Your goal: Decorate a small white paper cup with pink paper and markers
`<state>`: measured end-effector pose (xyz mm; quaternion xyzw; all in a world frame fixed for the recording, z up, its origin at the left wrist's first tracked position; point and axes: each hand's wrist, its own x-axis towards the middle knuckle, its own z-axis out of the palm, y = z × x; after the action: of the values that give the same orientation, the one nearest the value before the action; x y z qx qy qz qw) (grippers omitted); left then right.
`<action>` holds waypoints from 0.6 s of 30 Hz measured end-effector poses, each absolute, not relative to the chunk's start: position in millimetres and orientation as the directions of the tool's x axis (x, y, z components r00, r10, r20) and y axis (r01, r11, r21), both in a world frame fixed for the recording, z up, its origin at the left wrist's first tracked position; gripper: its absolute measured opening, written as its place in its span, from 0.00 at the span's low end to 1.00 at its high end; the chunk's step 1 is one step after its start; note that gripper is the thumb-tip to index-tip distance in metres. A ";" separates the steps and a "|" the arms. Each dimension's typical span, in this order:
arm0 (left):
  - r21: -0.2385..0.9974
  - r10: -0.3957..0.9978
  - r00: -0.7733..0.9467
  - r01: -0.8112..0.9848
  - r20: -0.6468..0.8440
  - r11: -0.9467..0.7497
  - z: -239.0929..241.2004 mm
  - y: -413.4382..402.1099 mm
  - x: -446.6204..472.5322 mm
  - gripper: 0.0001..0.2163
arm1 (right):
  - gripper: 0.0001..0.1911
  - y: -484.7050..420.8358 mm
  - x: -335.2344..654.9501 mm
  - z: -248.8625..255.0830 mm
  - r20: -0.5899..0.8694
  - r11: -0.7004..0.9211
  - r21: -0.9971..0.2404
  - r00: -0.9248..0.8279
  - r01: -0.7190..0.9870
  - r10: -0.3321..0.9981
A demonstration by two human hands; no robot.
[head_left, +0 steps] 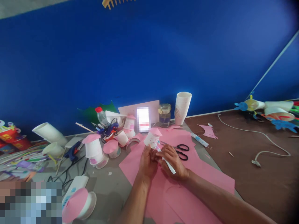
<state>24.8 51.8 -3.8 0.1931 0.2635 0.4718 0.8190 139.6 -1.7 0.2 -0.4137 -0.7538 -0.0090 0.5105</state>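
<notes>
My left hand is closed round a small white paper cup that has a pink paper top, and holds it tilted just above the pink paper sheets. My right hand grips a white pen or marker with its tip against the cup's side. Both hands meet over the middle of the table. Black-handled scissors lie on the pink paper just right of my right hand.
A stack of white cups, a glass jar, a lit phone and a glue tube stand behind. Pink-topped cups, a blue glue gun and cables crowd the left. A white cable runs across the brown floor.
</notes>
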 end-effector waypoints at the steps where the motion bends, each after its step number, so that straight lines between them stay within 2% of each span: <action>1: 0.566 0.875 0.415 -0.670 -0.250 0.480 -3.7 51.8 25.0 0.22 | 0.12 -1.6 139.8 0.2 0.777 0.658 -0.409 -0.136 0.632 0.614; 18: 0.573 0.861 0.449 -0.651 -0.239 0.498 -6.2 53.0 23.8 0.22 | 0.13 -2.2 140.9 -0.9 0.798 0.665 -0.427 -0.091 0.613 0.596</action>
<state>23.8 53.0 -6.2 0.2041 0.2574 0.4574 0.8263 140.9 -2.2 -0.9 -0.4093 -0.7386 -0.0081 0.5355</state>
